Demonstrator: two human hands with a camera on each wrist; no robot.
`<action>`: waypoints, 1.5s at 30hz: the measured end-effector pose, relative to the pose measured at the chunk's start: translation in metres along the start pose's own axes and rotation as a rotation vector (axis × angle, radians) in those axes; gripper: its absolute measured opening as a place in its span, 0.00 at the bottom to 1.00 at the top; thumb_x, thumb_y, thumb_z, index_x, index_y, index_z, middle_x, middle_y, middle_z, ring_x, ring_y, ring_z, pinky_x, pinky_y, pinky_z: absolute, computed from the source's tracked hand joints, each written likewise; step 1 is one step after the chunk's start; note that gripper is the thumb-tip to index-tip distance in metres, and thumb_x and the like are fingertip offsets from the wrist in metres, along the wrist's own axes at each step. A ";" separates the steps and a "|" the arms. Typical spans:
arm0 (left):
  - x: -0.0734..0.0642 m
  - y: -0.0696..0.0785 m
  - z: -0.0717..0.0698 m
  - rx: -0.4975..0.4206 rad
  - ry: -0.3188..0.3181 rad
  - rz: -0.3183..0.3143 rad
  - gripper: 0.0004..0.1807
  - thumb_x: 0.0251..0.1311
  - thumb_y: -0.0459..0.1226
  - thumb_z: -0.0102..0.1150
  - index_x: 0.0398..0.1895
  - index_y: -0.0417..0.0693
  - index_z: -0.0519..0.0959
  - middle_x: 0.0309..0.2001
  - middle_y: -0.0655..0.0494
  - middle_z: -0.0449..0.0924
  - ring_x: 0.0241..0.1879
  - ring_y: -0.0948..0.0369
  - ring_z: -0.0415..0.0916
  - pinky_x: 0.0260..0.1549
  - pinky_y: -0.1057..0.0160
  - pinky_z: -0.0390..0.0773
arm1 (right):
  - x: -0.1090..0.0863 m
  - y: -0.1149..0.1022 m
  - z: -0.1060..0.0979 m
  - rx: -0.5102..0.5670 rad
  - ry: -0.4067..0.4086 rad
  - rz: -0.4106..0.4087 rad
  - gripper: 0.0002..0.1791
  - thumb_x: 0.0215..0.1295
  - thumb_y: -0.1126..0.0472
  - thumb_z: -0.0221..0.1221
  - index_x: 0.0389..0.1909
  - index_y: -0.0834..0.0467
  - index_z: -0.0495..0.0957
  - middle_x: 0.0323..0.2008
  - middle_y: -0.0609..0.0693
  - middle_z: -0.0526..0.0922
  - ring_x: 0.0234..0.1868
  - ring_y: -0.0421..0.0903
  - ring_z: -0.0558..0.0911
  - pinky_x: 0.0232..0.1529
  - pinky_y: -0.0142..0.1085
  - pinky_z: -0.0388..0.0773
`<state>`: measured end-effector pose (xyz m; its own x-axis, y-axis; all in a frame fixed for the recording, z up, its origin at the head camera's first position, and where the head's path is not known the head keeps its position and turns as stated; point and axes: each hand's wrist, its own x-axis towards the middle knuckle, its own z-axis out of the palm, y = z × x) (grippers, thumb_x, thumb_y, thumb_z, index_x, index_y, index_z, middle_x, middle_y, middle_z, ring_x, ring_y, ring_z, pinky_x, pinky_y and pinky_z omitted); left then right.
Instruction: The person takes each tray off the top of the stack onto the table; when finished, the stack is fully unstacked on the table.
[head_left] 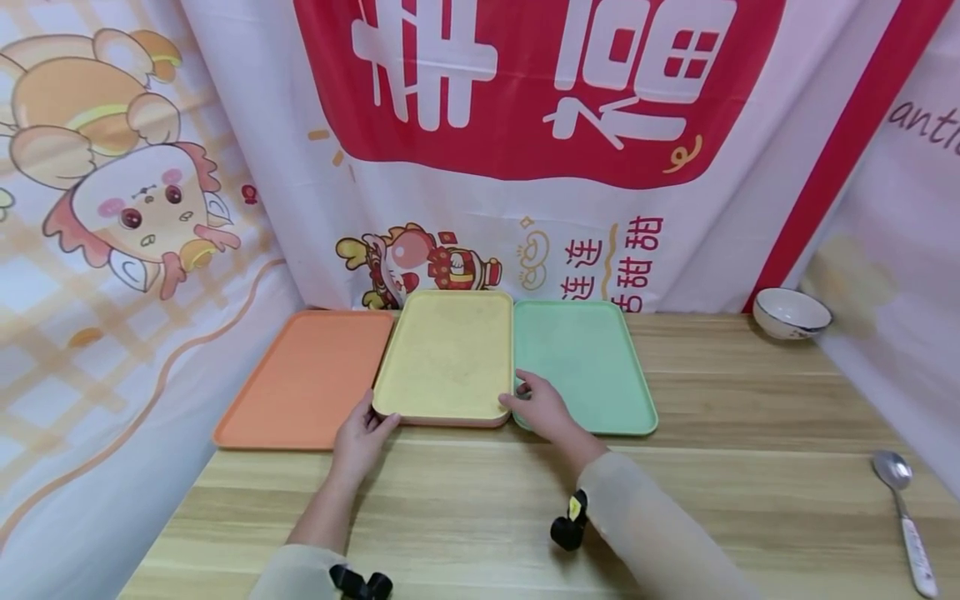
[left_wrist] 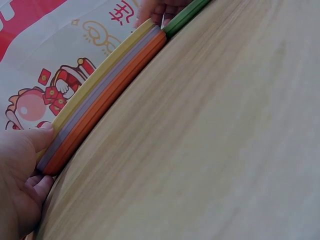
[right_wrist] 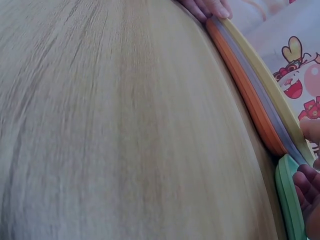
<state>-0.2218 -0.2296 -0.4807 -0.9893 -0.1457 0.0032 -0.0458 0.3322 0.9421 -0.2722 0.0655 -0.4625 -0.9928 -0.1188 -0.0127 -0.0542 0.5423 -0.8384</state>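
I have both hands at the yellow tray (head_left: 450, 354), which is the top of a stack on the wooden table (head_left: 450, 517). Directly beneath the yellow tray I see the edge of a lilac tray (left_wrist: 95, 96), and below that, an orange layer (left_wrist: 101, 106). My left hand (head_left: 360, 437) grips the stack at the yellow tray's near left corner, thumb against the upper rim and fingers tucked low by the bottom. My right hand (head_left: 546, 406) is at the yellow tray's near right corner: the thumb touches the rim, and the other fingers bend beside it, over the green tray; whether they close on the stack I cannot tell. The green tray (head_left: 581, 367) lies just right of the yellow tray, the flat orange tray (head_left: 307, 379) just left. Well to the yellow tray's right are a white bowl (head_left: 791, 312) and, closer to me, a spoon (head_left: 904, 521). A printed cloth (head_left: 525, 171) hangs behind the yellow tray.
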 end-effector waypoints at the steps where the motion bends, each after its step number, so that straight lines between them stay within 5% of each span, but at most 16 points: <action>1: 0.000 0.000 0.000 -0.002 0.001 -0.002 0.44 0.66 0.36 0.60 0.76 0.33 0.46 0.75 0.33 0.48 0.73 0.41 0.54 0.72 0.53 0.63 | 0.001 0.000 0.001 -0.010 -0.002 -0.007 0.36 0.63 0.54 0.64 0.69 0.65 0.66 0.46 0.58 0.81 0.49 0.52 0.79 0.57 0.49 0.78; 11: 0.002 -0.001 0.000 0.005 0.008 0.002 0.44 0.65 0.36 0.60 0.76 0.33 0.46 0.75 0.32 0.49 0.73 0.40 0.55 0.71 0.54 0.64 | 0.003 -0.003 0.005 0.000 -0.003 -0.023 0.37 0.58 0.61 0.64 0.67 0.68 0.66 0.49 0.59 0.80 0.51 0.53 0.78 0.60 0.48 0.77; 15: 0.001 -0.002 0.000 0.012 0.004 0.001 0.44 0.66 0.37 0.60 0.76 0.34 0.46 0.75 0.33 0.49 0.73 0.40 0.55 0.71 0.53 0.64 | 0.002 -0.006 0.006 0.049 0.008 -0.001 0.36 0.57 0.63 0.62 0.68 0.67 0.66 0.50 0.59 0.79 0.48 0.51 0.78 0.52 0.42 0.80; 21: 0.001 -0.002 -0.001 0.041 0.003 0.001 0.43 0.66 0.39 0.60 0.76 0.34 0.47 0.75 0.34 0.48 0.73 0.41 0.55 0.71 0.53 0.64 | 0.000 -0.016 0.006 0.244 0.017 0.065 0.37 0.61 0.65 0.59 0.72 0.64 0.61 0.52 0.62 0.79 0.40 0.47 0.81 0.38 0.33 0.84; 27: 0.001 -0.003 -0.001 0.023 -0.005 -0.008 0.44 0.66 0.38 0.60 0.76 0.34 0.46 0.75 0.34 0.48 0.73 0.42 0.54 0.71 0.55 0.63 | -0.004 -0.025 0.009 0.527 -0.038 0.089 0.37 0.67 0.70 0.53 0.75 0.64 0.51 0.52 0.71 0.78 0.33 0.46 0.82 0.38 0.40 0.89; 32: 0.001 -0.001 0.001 0.001 -0.004 -0.002 0.43 0.65 0.33 0.60 0.75 0.32 0.45 0.75 0.32 0.48 0.73 0.41 0.55 0.70 0.55 0.64 | -0.002 -0.023 0.014 0.682 -0.061 0.106 0.40 0.67 0.73 0.52 0.77 0.60 0.46 0.57 0.73 0.73 0.28 0.42 0.80 0.36 0.37 0.89; 45: 0.001 -0.002 0.004 0.051 0.028 0.031 0.41 0.63 0.28 0.59 0.74 0.28 0.49 0.72 0.29 0.54 0.70 0.40 0.59 0.68 0.54 0.67 | -0.015 -0.030 -0.009 0.746 -0.035 0.083 0.39 0.68 0.74 0.51 0.77 0.60 0.47 0.62 0.73 0.71 0.36 0.46 0.84 0.41 0.41 0.89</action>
<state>-0.2231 -0.2272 -0.4841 -0.9862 -0.1603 0.0424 -0.0228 0.3840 0.9230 -0.2570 0.0590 -0.4325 -0.9858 -0.1353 -0.0991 0.1199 -0.1552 -0.9806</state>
